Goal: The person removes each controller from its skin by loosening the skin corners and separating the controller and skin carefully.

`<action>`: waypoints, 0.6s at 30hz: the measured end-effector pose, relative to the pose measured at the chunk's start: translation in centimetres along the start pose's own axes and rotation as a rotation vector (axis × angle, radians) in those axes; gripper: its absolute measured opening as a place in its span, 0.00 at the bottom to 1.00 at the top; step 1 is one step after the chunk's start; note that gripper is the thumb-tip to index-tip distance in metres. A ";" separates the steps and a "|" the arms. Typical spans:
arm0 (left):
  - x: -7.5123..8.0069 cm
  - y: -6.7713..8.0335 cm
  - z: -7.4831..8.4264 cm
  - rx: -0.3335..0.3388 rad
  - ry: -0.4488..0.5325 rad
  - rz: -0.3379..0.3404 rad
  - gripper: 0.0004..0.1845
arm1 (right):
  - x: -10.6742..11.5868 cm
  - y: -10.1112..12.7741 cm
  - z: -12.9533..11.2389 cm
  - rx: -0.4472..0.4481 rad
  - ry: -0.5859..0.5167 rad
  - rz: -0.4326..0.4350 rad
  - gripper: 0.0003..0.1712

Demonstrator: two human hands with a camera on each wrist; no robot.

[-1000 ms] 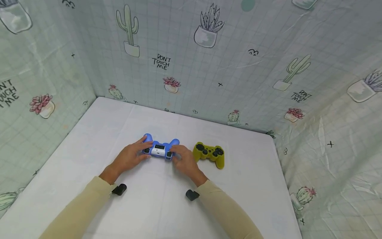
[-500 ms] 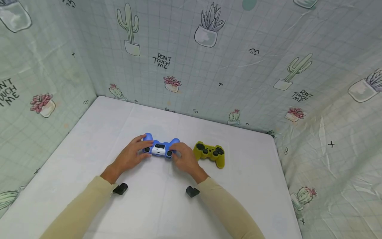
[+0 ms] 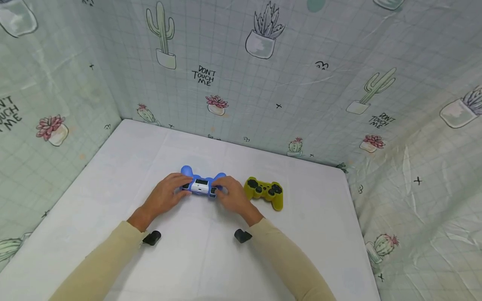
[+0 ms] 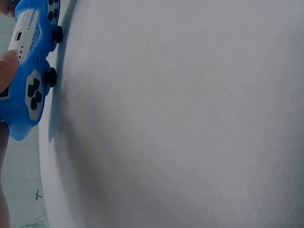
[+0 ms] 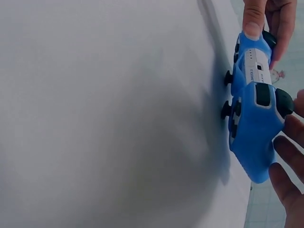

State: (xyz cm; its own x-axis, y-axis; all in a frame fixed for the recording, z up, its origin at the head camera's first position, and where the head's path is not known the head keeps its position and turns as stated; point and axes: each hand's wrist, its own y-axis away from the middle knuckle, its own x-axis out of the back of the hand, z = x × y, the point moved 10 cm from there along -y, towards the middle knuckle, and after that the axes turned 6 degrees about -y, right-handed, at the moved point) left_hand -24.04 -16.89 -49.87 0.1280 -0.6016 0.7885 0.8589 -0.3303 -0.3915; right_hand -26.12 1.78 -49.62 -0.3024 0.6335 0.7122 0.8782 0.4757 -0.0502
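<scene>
A blue game controller [image 3: 201, 187] with a white central strip lies between both hands, its underside turned up and its handles pointing away. My left hand [image 3: 165, 195] grips its left end; the left wrist view shows that thumb [image 4: 7, 69] on the near edge. The other end is held by my right hand [image 3: 234, 196], whose fingers [image 5: 290, 142] touch the handle and back in the right wrist view. The controller's thumbsticks [image 5: 227, 110] face down close to the table; whether they touch it I cannot tell.
A yellow-green game controller [image 3: 265, 192] lies buttons up just right of my right hand, partly behind it. The white table [image 3: 203, 259] is bounded by cactus-print cloth [image 3: 241, 83] at the back and both sides. Black wrist-worn devices [image 3: 152, 238] hang under both sleeves.
The right hand's fingers shift slightly on the blue controller's end. Both hands keep their hold, and the yellow-green controller stays in place.
</scene>
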 end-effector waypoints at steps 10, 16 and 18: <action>0.4 -0.3 0.5 -0.092 -0.037 0.043 0.28 | -0.1 -2.4 -0.9 0.051 0.118 -0.133 0.14; 0.3 -0.3 0.7 -0.106 -0.058 0.032 0.27 | -0.5 -3.5 -1.6 0.095 0.190 -0.254 0.14; 0.2 -0.3 0.6 -0.105 -0.067 0.022 0.27 | -0.8 -3.8 -1.6 0.100 0.201 -0.292 0.13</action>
State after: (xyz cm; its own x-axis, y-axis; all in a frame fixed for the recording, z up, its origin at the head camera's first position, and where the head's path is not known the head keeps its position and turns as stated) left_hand -23.93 -16.47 -49.29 0.1824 -0.5608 0.8076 0.7990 -0.3942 -0.4541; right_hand -28.59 -1.50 -48.84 -0.4477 0.3341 0.8294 0.7218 0.6826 0.1146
